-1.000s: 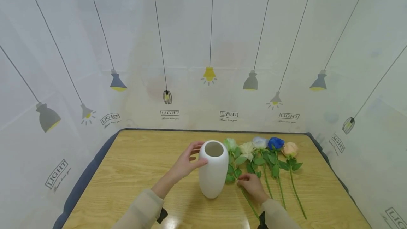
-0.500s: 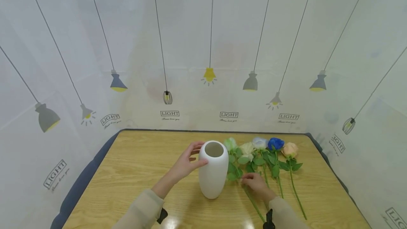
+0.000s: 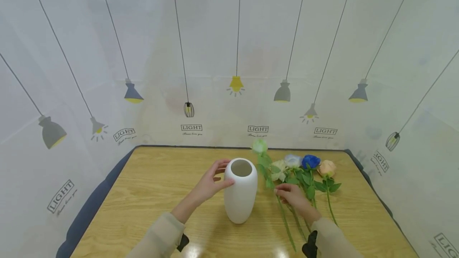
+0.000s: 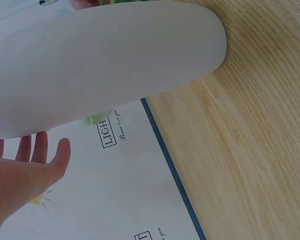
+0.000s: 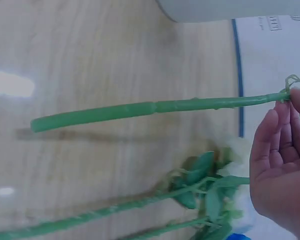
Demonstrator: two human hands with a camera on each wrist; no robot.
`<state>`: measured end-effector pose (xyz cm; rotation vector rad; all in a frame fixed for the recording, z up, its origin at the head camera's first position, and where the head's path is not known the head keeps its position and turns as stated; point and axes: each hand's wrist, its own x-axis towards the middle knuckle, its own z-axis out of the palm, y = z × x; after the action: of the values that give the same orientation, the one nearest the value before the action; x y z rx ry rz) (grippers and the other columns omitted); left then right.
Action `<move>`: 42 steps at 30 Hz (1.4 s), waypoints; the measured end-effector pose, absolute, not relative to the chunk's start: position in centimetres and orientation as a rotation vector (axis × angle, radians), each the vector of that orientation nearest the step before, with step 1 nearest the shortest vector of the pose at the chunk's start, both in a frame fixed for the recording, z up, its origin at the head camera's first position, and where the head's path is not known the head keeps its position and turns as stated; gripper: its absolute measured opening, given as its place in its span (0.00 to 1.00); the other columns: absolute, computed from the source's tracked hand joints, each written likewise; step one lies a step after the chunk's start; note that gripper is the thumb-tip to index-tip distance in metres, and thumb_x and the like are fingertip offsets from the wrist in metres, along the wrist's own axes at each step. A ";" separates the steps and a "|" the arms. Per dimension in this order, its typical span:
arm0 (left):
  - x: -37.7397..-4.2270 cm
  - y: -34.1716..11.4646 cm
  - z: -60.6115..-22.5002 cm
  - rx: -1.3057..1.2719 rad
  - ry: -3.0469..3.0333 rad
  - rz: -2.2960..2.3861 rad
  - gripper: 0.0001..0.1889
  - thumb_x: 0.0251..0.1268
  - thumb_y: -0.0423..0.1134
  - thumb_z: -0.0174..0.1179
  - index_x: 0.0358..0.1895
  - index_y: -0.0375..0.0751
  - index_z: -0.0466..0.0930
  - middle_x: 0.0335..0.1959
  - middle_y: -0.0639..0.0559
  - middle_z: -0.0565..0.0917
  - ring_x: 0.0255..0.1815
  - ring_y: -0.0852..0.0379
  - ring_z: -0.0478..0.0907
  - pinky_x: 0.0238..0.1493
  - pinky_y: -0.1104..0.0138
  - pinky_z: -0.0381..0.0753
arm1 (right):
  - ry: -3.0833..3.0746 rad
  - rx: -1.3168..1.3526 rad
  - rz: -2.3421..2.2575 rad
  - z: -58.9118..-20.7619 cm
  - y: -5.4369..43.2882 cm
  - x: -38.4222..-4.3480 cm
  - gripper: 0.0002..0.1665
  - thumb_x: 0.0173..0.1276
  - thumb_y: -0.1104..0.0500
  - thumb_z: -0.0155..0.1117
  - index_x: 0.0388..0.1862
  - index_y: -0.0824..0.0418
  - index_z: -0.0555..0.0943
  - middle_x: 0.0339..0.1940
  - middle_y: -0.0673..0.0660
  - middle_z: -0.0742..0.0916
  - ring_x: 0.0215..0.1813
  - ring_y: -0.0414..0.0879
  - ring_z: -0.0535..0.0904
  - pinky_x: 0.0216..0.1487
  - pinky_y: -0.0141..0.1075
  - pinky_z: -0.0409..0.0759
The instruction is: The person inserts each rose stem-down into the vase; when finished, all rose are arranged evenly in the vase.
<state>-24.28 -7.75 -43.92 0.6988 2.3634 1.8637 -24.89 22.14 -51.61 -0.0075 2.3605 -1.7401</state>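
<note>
A white vase (image 3: 240, 202) stands upright near the middle of the table, its mouth facing up. My left hand (image 3: 216, 179) holds it near the rim from the left, thumb in front and fingers toward the back. In the left wrist view several fingertips meet the side of the vase (image 4: 110, 65). To the right of the vase, my right hand (image 3: 293, 198) pinches a pale green rose (image 3: 259, 146) by its stem below the leaves. The right wrist view shows the lower stem (image 5: 190, 105) raised over the table, casting a shadow.
On the right of the wooden table (image 3: 154, 186) lie a cream rose (image 3: 277, 169), a pale blue-white rose (image 3: 293, 161), a blue rose (image 3: 310, 161) and a peach rose (image 3: 327, 168). A cloth printed with lamps (image 3: 215, 51) hangs behind the table and along both sides.
My right hand has lifted the pale green rose off the table, moving slightly up and to the right. My left hand and the vase have stayed put.
</note>
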 end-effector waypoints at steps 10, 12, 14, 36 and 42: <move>-23.5 -7.7 -42.6 0.676 2.334 1.860 0.29 0.53 0.36 0.63 0.59 0.41 0.62 0.56 0.42 0.68 0.57 0.44 0.62 0.52 0.45 0.61 | 2.407 -0.089 -1.756 -47.3 23.5 -26.0 0.23 0.63 0.54 0.57 0.50 0.71 0.72 0.41 0.63 0.78 0.40 0.52 0.75 0.38 0.42 0.75; -23.1 -7.6 -42.0 0.676 2.323 1.861 0.29 0.53 0.35 0.62 0.59 0.38 0.62 0.56 0.40 0.68 0.57 0.42 0.61 0.52 0.44 0.61 | 2.409 -0.128 -1.760 -46.3 23.7 -26.1 0.23 0.64 0.54 0.56 0.50 0.71 0.71 0.41 0.63 0.78 0.40 0.53 0.74 0.38 0.41 0.76; -22.7 -7.6 -41.4 0.672 2.323 1.854 0.29 0.54 0.35 0.62 0.59 0.37 0.61 0.56 0.40 0.68 0.57 0.42 0.61 0.52 0.45 0.61 | 2.412 -0.157 -1.766 -45.4 23.7 -26.1 0.23 0.64 0.55 0.56 0.50 0.71 0.71 0.40 0.62 0.78 0.39 0.51 0.75 0.38 0.41 0.76; -22.5 -7.6 -40.9 0.674 2.330 1.843 0.29 0.54 0.34 0.62 0.59 0.36 0.61 0.56 0.39 0.68 0.57 0.42 0.62 0.52 0.45 0.61 | 2.519 -0.565 -1.879 -37.4 23.6 -26.5 0.17 0.67 0.62 0.51 0.48 0.75 0.70 0.36 0.52 0.80 0.36 0.42 0.76 0.35 0.36 0.77; -22.5 -7.5 -40.7 0.664 2.338 1.848 0.29 0.54 0.33 0.62 0.59 0.34 0.61 0.55 0.38 0.68 0.54 0.41 0.64 0.52 0.44 0.60 | 2.525 -0.642 -1.916 -35.0 22.9 -26.6 0.16 0.65 0.60 0.55 0.45 0.71 0.73 0.34 0.52 0.81 0.36 0.43 0.76 0.35 0.35 0.77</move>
<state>-22.47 -7.55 -40.74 0.6640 2.3377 1.8477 -26.64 22.91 -34.99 -0.6418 2.5246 -1.9162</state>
